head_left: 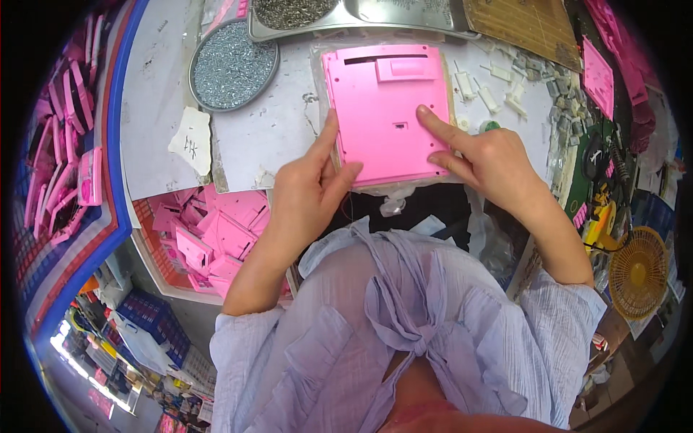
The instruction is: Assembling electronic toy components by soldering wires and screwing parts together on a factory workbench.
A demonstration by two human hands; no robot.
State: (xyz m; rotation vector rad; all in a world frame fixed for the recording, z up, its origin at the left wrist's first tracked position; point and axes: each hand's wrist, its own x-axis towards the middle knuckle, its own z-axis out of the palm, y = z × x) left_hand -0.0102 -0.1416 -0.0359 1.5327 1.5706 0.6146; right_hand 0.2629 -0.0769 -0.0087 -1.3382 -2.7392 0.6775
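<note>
A flat pink plastic casing (382, 133) lies on the table in front of me. It has a long dark slot and a raised rectangular block near its far edge, a small opening in the middle and several small holes. My left hand (307, 177) grips its near left corner, index finger along the side and thumb at the corner. From the right, my right hand (491, 162) holds the casing's near right part, with one finger pressed on the top face and another digit at the edge. Whatever lies under the casing is mostly hidden; some clear plastic film shows around it.
A round dish of small silvery screws (234, 65) and a metal tray (361, 29) with small parts stand beyond. White plastic pieces (487, 97) lie right. Pink parts fill a crate (155, 260) near left and a bin (90, 177) far left. A yellow fan (639, 273) stands right.
</note>
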